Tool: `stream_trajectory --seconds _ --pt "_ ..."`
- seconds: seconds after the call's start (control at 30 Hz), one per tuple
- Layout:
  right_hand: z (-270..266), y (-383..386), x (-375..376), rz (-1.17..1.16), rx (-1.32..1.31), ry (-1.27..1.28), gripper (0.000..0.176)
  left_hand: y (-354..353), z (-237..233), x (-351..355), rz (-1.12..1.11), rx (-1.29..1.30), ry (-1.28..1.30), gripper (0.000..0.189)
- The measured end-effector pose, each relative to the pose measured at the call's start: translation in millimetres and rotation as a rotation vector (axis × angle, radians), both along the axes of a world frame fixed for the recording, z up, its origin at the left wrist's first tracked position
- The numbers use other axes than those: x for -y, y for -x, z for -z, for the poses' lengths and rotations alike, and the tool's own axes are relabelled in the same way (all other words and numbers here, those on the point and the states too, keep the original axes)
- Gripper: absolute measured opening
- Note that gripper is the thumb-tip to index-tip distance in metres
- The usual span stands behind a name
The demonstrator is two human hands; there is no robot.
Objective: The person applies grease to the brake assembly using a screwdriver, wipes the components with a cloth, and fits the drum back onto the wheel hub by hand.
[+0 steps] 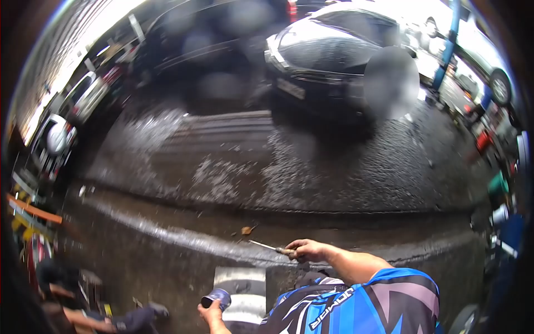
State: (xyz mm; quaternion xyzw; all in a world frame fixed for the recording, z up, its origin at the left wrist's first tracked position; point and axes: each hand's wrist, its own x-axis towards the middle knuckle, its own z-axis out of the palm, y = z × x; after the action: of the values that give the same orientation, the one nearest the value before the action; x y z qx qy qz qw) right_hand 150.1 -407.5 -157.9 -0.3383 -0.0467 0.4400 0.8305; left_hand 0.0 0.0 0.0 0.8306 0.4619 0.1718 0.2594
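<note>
My right hand (309, 250) is closed around the handle of a screwdriver (265, 245), its thin metal shaft pointing left over the wet floor. Lower down, my left hand (210, 314) grips a dark blue can (221, 296) with a dark opening facing left. Just beyond the screwdriver tip, a small brown object (246, 230) lies on the ground. A pale striped panel (240, 320) is right beside the can.
A dark car (322, 67) stands ahead on the wet floor (222, 172). At lower left another person (83, 314) is low to the ground. A blue lift post (446, 50) rises at right, with a green container (498, 183) nearer. An orange bar (36, 210) sits left.
</note>
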Motion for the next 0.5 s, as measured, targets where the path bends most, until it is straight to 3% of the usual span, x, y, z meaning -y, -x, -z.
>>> stream_trajectory --seconds 0.03,0.07,0.1,0.13,0.17,0.27,0.37,0.43,0.47,0.5 --pt "-3.9 7.1 -6.1 0.052 -0.004 -0.011 0.056 -22.6 -4.1 -7.1 -0.045 0.286 0.242 0.071" --pt "-4.8 12.6 -8.9 0.117 0.011 -0.048 0.055 -47.5 -7.1 -16.1 -0.023 0.382 0.407 0.069" --pt "32.9 39.9 118.1 0.143 -0.092 0.050 0.055 -58.4 74.3 88.1 -0.073 0.371 0.560 0.062" --pt "27.7 38.0 251.4 0.157 -0.016 0.294 0.056 -86.4 166.6 208.8 -0.101 0.374 0.844 0.056" --pt "9.2 32.7 304.7 0.159 0.058 0.414 0.057 -120.1 186.9 271.6 -0.107 0.385 1.006 0.051" --pt "-28.9 -36.6 352.5 0.181 0.222 0.476 0.062 -272.2 185.1 375.8 0.095 0.527 1.339 0.038" --pt "-38.4 -51.5 347.8 0.258 0.298 0.485 0.062 -350.5 158.2 441.1 0.164 0.513 1.511 0.034" --pt "-34.9 -75.6 343.4 0.319 0.272 0.416 0.061 -406.4 159.8 478.2 0.406 0.540 1.639 0.033" --pt "-32.7 -93.6 341.8 0.300 0.247 0.422 0.061 -427.0 148.9 497.4 0.381 0.539 1.642 0.034" --pt "-17.7 -111.1 340.4 0.346 0.230 0.261 0.063 -447.7 139.6 517.2 0.355 0.537 1.643 0.035"
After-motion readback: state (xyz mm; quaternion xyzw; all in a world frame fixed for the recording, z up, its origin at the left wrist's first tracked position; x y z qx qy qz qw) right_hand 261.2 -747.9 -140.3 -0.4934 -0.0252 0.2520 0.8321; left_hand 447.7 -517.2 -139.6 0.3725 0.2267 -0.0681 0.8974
